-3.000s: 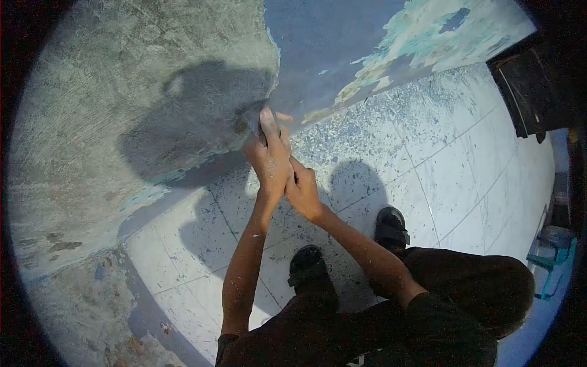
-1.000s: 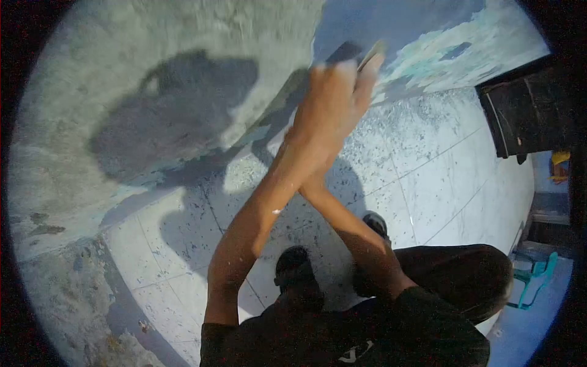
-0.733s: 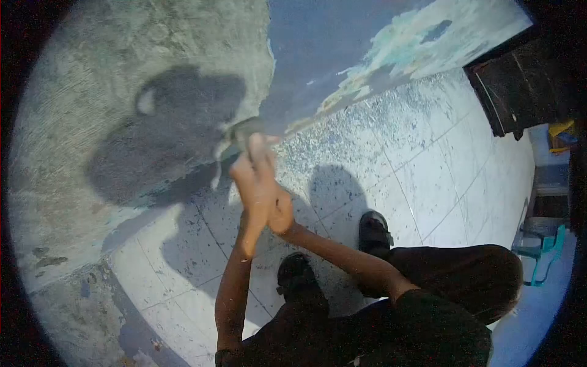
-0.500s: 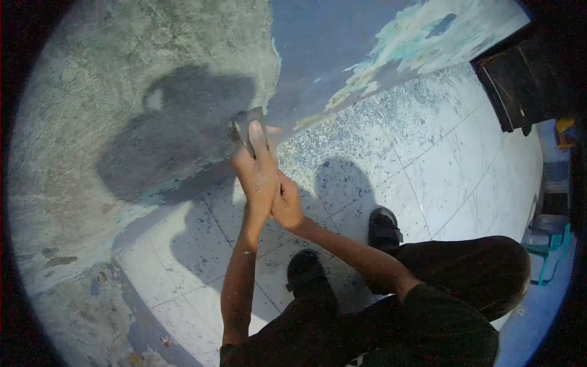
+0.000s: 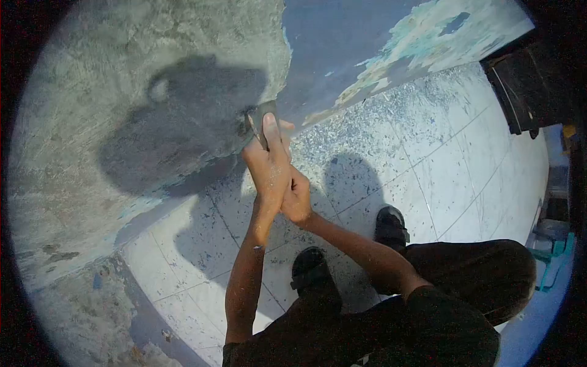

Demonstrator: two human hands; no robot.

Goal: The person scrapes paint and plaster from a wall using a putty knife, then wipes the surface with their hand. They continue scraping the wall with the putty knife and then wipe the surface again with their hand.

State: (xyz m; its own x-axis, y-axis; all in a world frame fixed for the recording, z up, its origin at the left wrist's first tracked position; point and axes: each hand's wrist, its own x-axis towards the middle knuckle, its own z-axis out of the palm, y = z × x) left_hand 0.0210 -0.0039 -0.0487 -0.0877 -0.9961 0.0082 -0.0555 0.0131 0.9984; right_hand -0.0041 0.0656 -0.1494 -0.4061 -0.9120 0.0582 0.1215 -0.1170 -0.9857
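A flat scraper (image 5: 265, 111) has its dark blade against the wall (image 5: 202, 30), at the border between bare grey plaster and blue paint. My left hand (image 5: 269, 168) is closed on this scraper, one finger stretched along the blade and another fingertip sticking out to the right. Just below and to the right, my right hand (image 5: 298, 199) is closed and pressed against the heel of my left hand. What its fingers wrap round is hidden. Dust specks cover my left hand and forearm.
Paint flakes (image 5: 342, 131) litter the white tiled floor (image 5: 452, 183), thickest along the wall's foot. My sandalled feet (image 5: 391, 226) are below. A dark object (image 5: 535, 85) stands at the upper right, a teal plastic item (image 5: 555, 263) at the right edge. Shadows fall on wall and floor.
The view has shifted slightly. Both hands and the scraper appear a little further right and higher against the wall, with the same hold.
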